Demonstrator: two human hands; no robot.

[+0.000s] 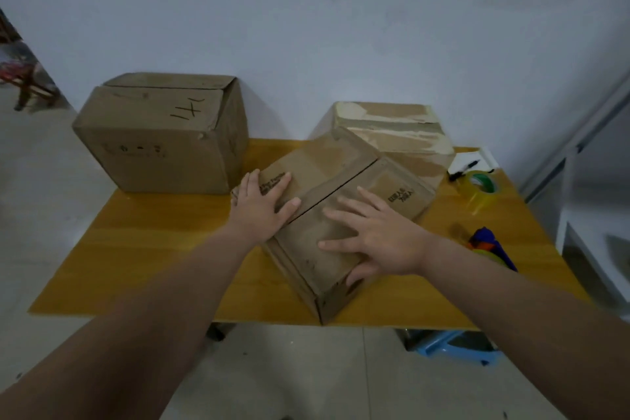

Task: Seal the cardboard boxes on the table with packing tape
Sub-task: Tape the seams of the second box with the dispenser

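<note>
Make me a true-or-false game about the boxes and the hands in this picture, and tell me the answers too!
1. The left hand and right hand both lie flat on the middle box. True.
2. The right hand holds the tape roll. False: the roll sits on the table, right of the boxes, with no hand on it.
3. The left box has black marks on its top. True.
4. The pen lies on the middle box. False: it lies on white paper beside the tape roll.
</note>
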